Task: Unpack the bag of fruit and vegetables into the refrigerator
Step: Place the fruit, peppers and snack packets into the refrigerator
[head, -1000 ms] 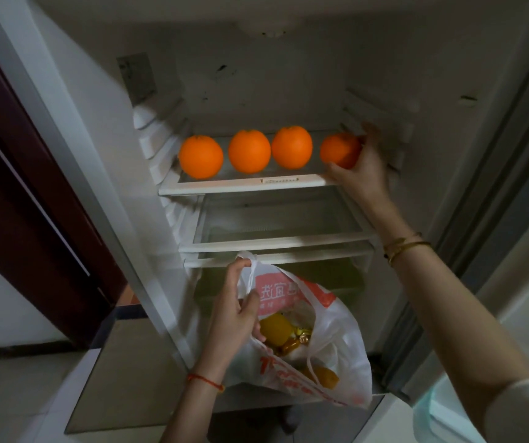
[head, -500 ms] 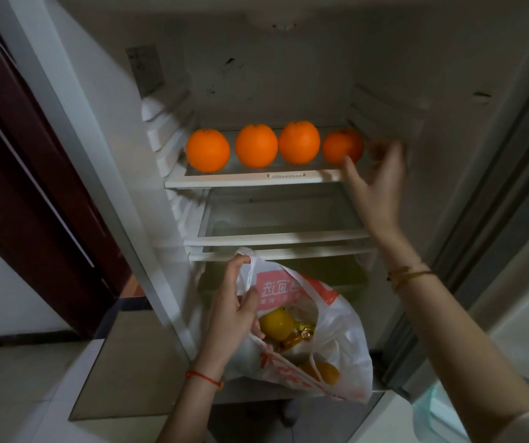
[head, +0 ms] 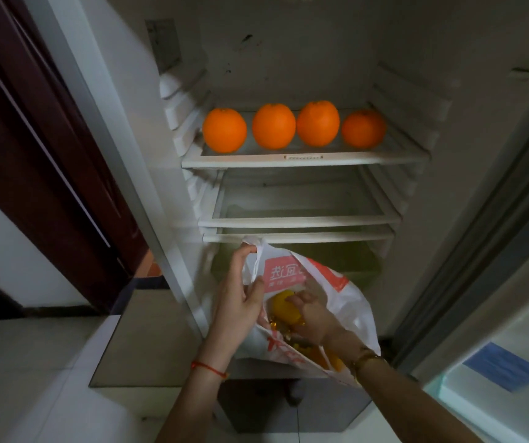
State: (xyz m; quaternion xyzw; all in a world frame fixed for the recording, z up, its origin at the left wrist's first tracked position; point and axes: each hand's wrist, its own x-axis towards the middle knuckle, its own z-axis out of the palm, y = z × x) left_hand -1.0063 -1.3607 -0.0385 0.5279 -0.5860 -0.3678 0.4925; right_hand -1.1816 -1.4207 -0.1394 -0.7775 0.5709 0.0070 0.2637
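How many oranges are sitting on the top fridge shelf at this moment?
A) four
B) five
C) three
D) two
A: four oranges stand in a row on the top shelf, with neither hand touching them; the right hand is down inside the plastic bag.

Four round oranges [head: 293, 127] fill my top white fridge shelf [head: 301, 161] side to side. Middle glass shelf [head: 298, 219] bare, open from the front. White plastic bag [head: 346, 302] fronts the bottom drawer [head: 352, 260].
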